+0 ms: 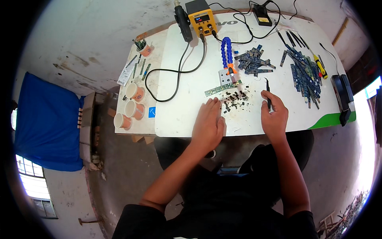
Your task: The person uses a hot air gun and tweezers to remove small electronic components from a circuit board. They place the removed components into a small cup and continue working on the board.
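At the left end of a white table (181, 115), three paper cups (135, 92) stand in a slanting row. Next, at the back, is a yellow control station (202, 19). The left hand (207, 124) lies palm down near the front edge, fingers stretched out and gripping nothing; its fingertips are near a green circuit-board strip (223, 88), though I cannot tell whether they touch. The strip lies slantwise before blue segmented hoses (226, 49), with dark chips (236, 96) scattered just in front. Further right, the right hand (275, 114) has thumb and fingers closed on black tweezers (268, 93), which point away from the person, apart from the chips; whether their tips meet is too small to tell. Beyond lie piled board strips (305, 75). The step appears to be tweezer work on the strip; the next move likely calls for steadying it and bringing the tips across
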Tool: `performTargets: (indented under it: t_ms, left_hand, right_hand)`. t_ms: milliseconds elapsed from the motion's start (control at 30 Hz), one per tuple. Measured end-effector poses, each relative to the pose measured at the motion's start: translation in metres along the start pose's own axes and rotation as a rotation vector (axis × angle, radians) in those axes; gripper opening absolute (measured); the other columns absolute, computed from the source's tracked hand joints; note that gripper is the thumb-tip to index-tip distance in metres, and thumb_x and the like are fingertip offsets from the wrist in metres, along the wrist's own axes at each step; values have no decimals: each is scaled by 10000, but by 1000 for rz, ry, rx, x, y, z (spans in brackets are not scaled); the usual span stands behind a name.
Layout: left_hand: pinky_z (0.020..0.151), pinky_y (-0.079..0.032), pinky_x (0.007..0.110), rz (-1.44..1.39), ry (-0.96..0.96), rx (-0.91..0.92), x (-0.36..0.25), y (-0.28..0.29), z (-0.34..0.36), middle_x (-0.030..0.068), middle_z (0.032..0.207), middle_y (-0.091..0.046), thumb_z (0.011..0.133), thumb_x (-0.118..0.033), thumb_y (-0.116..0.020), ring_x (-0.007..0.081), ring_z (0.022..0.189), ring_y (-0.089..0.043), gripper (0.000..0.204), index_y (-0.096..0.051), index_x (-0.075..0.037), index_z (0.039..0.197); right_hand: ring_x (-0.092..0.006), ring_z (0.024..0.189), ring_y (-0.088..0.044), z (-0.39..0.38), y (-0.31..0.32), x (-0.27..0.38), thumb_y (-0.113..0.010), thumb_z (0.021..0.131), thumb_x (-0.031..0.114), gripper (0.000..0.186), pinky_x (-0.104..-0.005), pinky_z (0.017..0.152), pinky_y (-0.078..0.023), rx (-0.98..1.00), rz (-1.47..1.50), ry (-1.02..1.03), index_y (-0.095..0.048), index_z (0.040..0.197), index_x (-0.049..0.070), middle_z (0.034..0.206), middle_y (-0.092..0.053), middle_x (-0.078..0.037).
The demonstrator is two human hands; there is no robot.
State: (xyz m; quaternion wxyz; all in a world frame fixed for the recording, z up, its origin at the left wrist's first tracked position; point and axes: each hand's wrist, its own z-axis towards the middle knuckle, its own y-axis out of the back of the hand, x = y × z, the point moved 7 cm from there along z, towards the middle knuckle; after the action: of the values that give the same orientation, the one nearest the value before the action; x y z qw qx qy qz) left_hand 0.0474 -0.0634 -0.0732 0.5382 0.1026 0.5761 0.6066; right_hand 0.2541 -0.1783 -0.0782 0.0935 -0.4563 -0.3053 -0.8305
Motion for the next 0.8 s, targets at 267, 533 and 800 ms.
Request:
performTargets:
  t_ms: [267,533,800]
  left_hand:
    - [1200,-345,493,37,-70,-7,-3,1,1,257,1437,-543,938,-111,-592,430,1379,-477,473,-536,61,1375]
    - [1188,-344,504,-45,-41,77,5,3,-2,280,1458,-510,957,-113,-566,451,1386,-454,487,-498,81,1398]
    - [1140,-378,458,8,67,26,14,7,5,244,1415,-497,924,-128,-584,424,1336,-446,520,-536,28,1418]
  right_hand:
    - [-318,1024,-718,0,-1,-1,-636,897,2,265,-371,912,-556,-10,-2,24,-720,1147,26,1120,-735,-155]
    - [-322,1027,-716,0,0,1,-634,894,0,265,-375,911,-554,-10,-27,24,-723,1143,25,1119,-737,-159]
    - [-328,1037,-712,-1,0,1,-631,893,5,266,-384,920,-549,-13,10,22,-719,1143,27,1115,-737,-157]
